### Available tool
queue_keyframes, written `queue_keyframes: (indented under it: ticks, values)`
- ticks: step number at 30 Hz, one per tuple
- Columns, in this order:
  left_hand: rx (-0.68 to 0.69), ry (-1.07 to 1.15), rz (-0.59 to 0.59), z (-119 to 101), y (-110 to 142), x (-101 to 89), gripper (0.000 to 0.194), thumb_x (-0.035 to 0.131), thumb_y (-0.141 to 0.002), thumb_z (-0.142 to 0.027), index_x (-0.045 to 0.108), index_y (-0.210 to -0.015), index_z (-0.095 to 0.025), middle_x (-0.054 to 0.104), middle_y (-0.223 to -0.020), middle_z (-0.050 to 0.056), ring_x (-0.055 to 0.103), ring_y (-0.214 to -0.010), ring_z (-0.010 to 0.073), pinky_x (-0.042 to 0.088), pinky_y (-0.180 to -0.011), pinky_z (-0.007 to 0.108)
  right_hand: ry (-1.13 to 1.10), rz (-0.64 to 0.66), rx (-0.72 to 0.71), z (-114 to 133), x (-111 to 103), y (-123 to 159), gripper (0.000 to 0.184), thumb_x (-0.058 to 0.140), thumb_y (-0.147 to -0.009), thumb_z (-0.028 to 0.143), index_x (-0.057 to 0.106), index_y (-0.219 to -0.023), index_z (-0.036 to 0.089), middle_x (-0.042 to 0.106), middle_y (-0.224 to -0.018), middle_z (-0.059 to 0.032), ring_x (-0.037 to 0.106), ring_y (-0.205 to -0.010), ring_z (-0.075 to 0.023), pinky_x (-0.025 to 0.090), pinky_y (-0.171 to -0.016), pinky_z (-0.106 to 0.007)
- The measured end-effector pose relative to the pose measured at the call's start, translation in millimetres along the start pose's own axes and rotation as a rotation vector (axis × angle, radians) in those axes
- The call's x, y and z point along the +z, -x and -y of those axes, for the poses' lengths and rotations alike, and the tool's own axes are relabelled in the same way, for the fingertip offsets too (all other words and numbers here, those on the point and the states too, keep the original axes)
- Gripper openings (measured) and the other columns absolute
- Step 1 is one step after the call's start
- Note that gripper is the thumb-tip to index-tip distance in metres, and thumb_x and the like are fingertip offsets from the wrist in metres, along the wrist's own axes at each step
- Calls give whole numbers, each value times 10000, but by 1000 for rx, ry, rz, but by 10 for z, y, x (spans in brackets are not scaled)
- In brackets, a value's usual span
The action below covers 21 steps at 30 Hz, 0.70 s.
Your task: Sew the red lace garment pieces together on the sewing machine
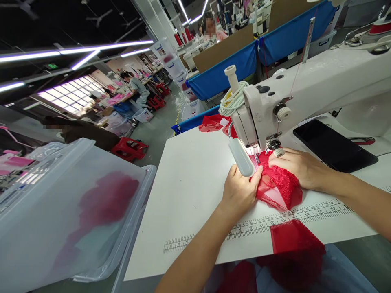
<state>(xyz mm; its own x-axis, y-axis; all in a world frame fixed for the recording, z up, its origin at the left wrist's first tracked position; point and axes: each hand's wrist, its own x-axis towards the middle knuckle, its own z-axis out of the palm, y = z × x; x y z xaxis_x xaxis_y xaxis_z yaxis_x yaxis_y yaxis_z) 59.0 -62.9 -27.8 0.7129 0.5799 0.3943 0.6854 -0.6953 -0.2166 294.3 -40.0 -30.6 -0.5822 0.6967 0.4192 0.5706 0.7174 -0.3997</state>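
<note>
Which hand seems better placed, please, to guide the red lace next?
Probably the right hand: it rests directly on the red lace, right of the presser foot. The left hand is at the left edge of the sheer red fabric.

White sewing machine (pixel 324 77), one, pale coiled cord (pixel 233 99) at its head. Red lace-and-sheer fabric (pixel 282 183), at the needle. Left grip (pixel 240 187), bare hand, thumb touching fabric's left side; right grip (pixel 301 167), bare hand, fingers upon the lace. Black phone (pixel 334 145), flat, beyond right grip. White desk (pixel 183 183), printed ruler (pixel 256 228) along near edge. Translucent bin (pixel 61 191), left, red contents showing through.
</note>
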Motion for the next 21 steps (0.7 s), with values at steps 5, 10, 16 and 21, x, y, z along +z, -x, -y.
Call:
queue_keyframes:
  ticks: [5,10,16,21]
  values:
    - [51,-8,-84,-5,18,12,282,481,-984,-153,676,-1189,-145,737,-1051,141,663,-889,247,485,-646,341,113,67,-24,62,-72,15,237,424,-986,202,658,-962,231,645,-1015,-77,553,-844,-212,423,-682,-332]
    - [96,272,-38,37,-5,-47,252,434,-956,-44,667,-981,-137,682,-1266,125,676,-1043,228,558,-745,306,61,-18,-53,58,-42,54,288,391,-982,182,653,-869,221,699,-1079,-55,603,-797,-173,401,-626,-296]
    - [-231,799,148,126,-101,-30,282,449,-857,-62,582,-1066,-196,701,-900,30,672,-817,179,564,-744,299,-175,-50,83,63,11,24,234,453,-938,251,650,-813,232,692,-800,-25,602,-709,-183,432,-630,-300]
    - [-288,729,156,38,-224,-66,102,570,-825,-210,572,-927,-210,640,-886,42,607,-823,213,519,-738,337,-200,-133,117,79,-41,14,183,478,-899,255,660,-882,241,704,-832,-19,635,-731,-187,460,-645,-302]
